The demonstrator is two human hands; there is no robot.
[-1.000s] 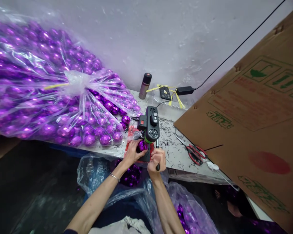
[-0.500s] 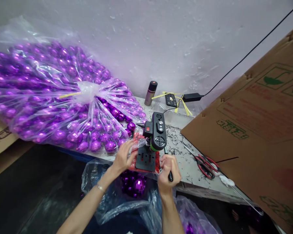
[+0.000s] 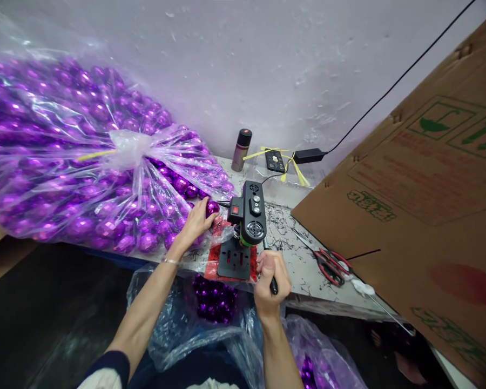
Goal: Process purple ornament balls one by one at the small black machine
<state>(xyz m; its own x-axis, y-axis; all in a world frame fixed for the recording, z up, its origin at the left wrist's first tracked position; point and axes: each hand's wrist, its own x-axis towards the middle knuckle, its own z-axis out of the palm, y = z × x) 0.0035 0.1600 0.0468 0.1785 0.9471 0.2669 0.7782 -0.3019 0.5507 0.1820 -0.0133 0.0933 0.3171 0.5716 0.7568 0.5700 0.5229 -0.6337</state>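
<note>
A small black bench drill (image 3: 249, 216) stands on a red mat at the front edge of a white table (image 3: 295, 259). My right hand (image 3: 269, 273) is closed round the drill's black lever handle. My left hand (image 3: 195, 221) reaches left of the drill and its fingers curl round a loose purple faceted ball (image 3: 213, 208) by the mouth of a big clear bag of purple balls (image 3: 81, 162). The drill's black base plate (image 3: 235, 259) is bare.
An open clear bag holding purple balls (image 3: 214, 300) hangs below the table edge. Red-handled scissors (image 3: 330, 265) lie right of the drill. A large cardboard box (image 3: 421, 200) leans at right. A spray can (image 3: 240, 149), remote and power adapter sit at the wall.
The ball that my left hand held under the drill is gone from the base plate. My left hand moved left and up to a loose ball by the big bag. My right hand stayed on the lever.
</note>
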